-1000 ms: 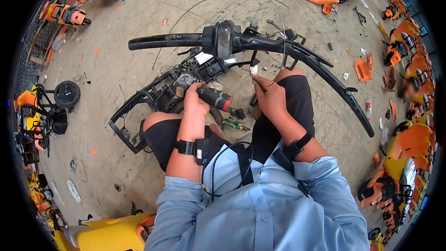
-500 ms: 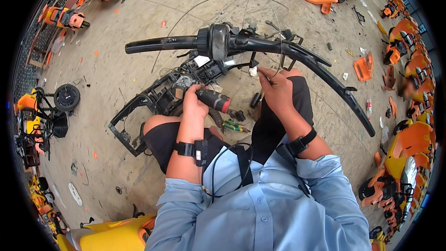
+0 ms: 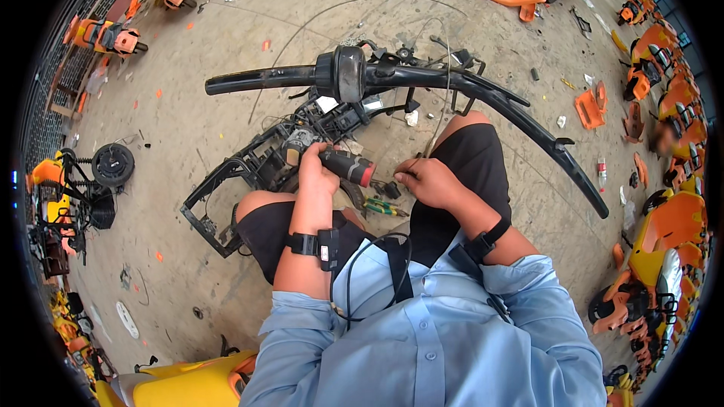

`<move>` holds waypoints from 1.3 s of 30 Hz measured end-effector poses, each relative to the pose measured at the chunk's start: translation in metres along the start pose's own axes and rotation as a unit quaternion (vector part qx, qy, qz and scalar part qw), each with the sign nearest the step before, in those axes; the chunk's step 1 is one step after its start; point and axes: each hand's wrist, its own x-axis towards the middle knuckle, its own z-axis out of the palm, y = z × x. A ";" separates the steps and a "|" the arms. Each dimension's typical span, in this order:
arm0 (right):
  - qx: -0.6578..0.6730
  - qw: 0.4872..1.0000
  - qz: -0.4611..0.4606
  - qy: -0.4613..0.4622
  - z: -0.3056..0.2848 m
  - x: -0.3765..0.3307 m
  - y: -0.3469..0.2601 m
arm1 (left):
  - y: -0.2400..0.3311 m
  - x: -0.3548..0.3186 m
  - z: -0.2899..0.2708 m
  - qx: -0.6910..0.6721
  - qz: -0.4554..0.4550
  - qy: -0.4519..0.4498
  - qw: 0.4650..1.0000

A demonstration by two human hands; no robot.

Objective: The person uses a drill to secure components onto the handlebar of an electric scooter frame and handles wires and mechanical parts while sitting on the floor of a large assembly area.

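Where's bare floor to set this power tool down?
Left: concrete floor between the black wheel and the black scooter frame. Right: floor between the right forearm and the handlebar. Crowded: between the power tool and right hand, where pliers and small black parts lie.

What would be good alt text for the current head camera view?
A person's left hand grips a cordless power tool and the right hand seems to pinch a thin cable, near a black handlebar and a stripped scooter frame. Orange and yellow scooters stand around the concrete floor.

Dusty concrete floor (image 3: 192, 279), grey brick wall (image 3: 51, 94)
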 end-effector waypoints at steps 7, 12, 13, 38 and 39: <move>-0.137 0.989 -0.054 0.029 0.010 -0.001 0.014 | 0.001 0.007 -0.005 -0.019 -0.012 0.004 1.000; -0.337 0.936 -0.034 0.098 0.015 -0.002 0.025 | 0.002 0.007 -0.006 -0.013 -0.013 -0.010 1.000; -0.358 0.927 -0.016 0.109 0.013 -0.002 0.023 | 0.002 0.009 -0.007 -0.015 -0.012 -0.011 1.000; -0.424 0.897 -0.038 0.119 0.005 -0.005 0.028 | 0.000 0.005 0.001 -0.010 -0.014 0.006 1.000; -0.420 0.901 -0.036 0.104 0.013 -0.004 0.027 | 0.000 0.006 0.001 -0.010 -0.012 0.008 1.000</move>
